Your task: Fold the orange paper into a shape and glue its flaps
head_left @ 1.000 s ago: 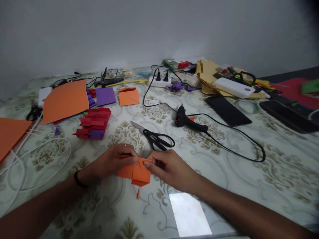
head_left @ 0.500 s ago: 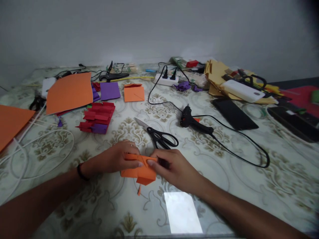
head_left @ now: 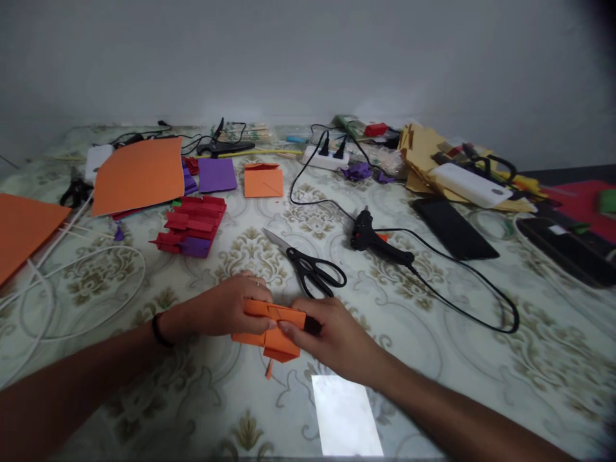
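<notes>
Between my two hands is a folded piece of orange paper [head_left: 283,346], held just above the table near its front. My left hand [head_left: 238,308] grips its left side, thumb lying along the front of the fold. On the right side my right hand [head_left: 332,333] pinches it, with the thumb pressed near the upper fold. The fingers behind the paper are hidden. A small orange strip [head_left: 269,369] pokes out below it. Just beyond my hands lie black-handled scissors [head_left: 315,268], blades pointing away to the left.
A black glue gun [head_left: 378,242] with a looping cord lies to the right, near a black phone [head_left: 452,228]. Red folded paper pieces [head_left: 195,221], a purple square [head_left: 217,175] and orange sheets [head_left: 139,174] are at left. A white power strip [head_left: 326,158] sits behind.
Both hands still hold the orange paper. My right thumb has shifted slightly lower and left along the fold. The whole view has moved a little.
</notes>
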{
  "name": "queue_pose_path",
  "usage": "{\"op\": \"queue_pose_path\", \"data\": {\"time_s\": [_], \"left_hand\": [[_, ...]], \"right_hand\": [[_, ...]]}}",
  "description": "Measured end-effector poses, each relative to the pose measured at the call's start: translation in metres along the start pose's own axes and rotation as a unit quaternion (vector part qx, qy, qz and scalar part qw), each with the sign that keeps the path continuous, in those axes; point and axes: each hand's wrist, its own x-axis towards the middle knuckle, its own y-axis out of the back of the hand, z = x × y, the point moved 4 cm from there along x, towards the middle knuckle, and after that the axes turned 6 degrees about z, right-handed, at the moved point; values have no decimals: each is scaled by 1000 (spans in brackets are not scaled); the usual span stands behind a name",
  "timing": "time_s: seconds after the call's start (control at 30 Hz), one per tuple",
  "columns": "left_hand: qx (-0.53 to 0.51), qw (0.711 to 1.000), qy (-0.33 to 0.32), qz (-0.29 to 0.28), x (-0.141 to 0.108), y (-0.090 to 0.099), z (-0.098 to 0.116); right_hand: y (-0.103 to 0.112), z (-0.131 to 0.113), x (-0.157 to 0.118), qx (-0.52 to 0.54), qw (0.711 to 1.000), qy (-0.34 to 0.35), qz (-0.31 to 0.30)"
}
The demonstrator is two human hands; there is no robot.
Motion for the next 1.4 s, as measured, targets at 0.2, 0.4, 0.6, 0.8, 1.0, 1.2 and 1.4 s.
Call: {"op": "queue_pose_path", "data": {"time_s": [0.2,0.4,0.6,0.8,1.0,1.2,1.4], "left_hand": [[-3,1000,-1,-20,1,-3,1],[0,1000,11,-20,2,-3,-2],[-13,999,14,-28,1,-1,-4],[-31,999,4,-34,0,-1,-7],[-14,999,-2,-42,-2,-4,-8],[1,998,-4,-57,-1,-4,-3],[39,997,-7,-64,-1,-4,-2]], "right_hand": [[-5,0,-2,5,1000,-19,-4],[-5,1,-1,10,1000,-15,-9],[-1,-1,-1,13,1000,-7,-4],[5,-1,-2,24,1000,6,16],[3,-1,0,23,1000,13,-6],[-4,1,-1,12,1000,7,-23],[-3,0,-2,27,1000,14,-8]]}}
